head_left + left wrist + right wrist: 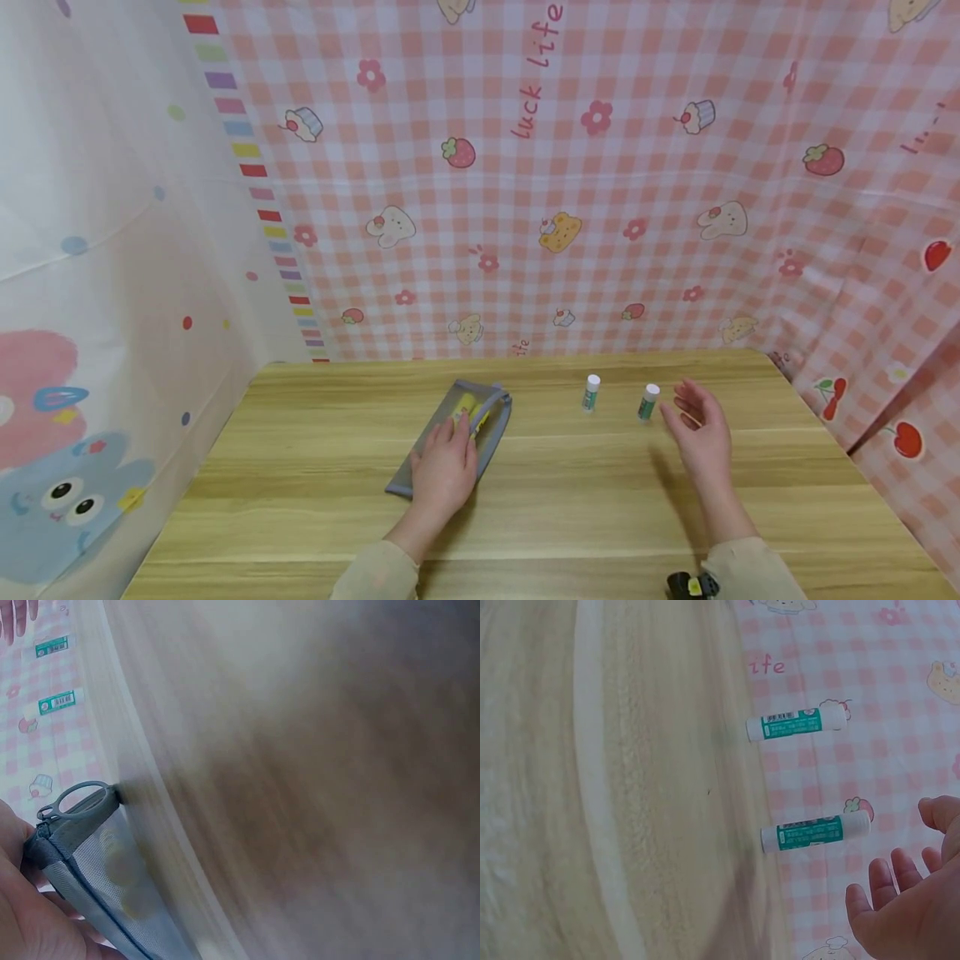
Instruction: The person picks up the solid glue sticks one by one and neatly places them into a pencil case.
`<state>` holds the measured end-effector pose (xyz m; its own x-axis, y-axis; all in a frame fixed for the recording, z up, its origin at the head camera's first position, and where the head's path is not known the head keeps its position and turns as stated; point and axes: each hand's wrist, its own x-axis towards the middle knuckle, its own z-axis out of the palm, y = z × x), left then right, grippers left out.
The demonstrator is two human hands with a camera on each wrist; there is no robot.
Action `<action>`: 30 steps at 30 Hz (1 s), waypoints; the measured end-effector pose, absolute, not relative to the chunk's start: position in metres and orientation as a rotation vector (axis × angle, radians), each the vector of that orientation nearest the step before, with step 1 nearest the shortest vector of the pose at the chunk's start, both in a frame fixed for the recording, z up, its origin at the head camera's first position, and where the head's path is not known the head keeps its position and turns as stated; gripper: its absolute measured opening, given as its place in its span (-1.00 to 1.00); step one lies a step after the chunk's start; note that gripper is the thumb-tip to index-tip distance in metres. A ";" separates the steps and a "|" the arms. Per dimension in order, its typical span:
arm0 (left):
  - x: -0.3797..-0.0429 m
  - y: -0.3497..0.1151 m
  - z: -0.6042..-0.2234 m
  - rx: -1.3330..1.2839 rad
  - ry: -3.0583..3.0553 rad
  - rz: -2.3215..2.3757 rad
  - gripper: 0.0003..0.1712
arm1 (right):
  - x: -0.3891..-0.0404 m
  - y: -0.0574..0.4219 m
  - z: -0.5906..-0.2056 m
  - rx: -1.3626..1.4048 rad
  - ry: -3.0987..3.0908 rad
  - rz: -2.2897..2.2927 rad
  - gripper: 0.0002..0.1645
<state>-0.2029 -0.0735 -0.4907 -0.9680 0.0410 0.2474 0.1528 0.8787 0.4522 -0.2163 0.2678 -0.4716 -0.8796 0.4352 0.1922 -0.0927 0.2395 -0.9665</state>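
Observation:
My left hand (446, 471) rests palm down on a grey mesh zip pouch (429, 448) lying flat on the table. Yellow contents (467, 406) show through the mesh; their kind is unclear. In the left wrist view the pouch (146, 892) has its grey zipper edge and a loop pull at the end facing the camera. Two glue sticks with white caps and green labels stand upright: the left glue stick (591, 394) and the right glue stick (648, 403). Just right of the latter, my right hand (702, 429) hovers with fingers loosely bent, touching nothing.
A wood-grain table (555, 500) lies under everything. Behind it hangs a pink checked cloth (525, 275), which continues along the right side. A white printed cloth (150, 292) borders the left. A black wrist device (692, 585) sits by the right sleeve.

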 end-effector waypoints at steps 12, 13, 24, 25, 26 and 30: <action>-0.204 -0.074 -0.491 -0.143 -2.828 -0.708 -0.48 | -0.223 0.273 -0.478 -0.363 -2.117 1.711 -0.33; -0.204 -0.074 -0.491 -0.144 -2.827 -0.708 -0.48 | -0.224 0.273 -0.479 -0.365 -2.120 1.709 -0.33; -0.203 -0.074 -0.490 -0.153 -2.821 -0.711 -0.48 | -0.230 0.274 -0.486 -0.370 -2.138 1.740 -0.31; -0.203 -0.074 -0.490 -0.153 -2.820 -0.713 -0.48 | -0.230 0.273 -0.486 -0.371 -2.140 1.740 -0.31; -0.203 -0.074 -0.490 -0.153 -2.820 -0.713 -0.48 | -0.231 0.273 -0.486 -0.369 -2.143 1.741 -0.31; -0.203 -0.074 -0.490 -0.153 -2.818 -0.712 -0.49 | -0.233 0.273 -0.488 -0.372 -2.155 1.746 -0.30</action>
<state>-0.2029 -0.0738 -0.4899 -0.9679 0.0446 0.2474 0.1567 0.8765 0.4552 -0.2325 0.2731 -0.4879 -0.9072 0.4090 0.0985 -0.0115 0.2100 -0.9776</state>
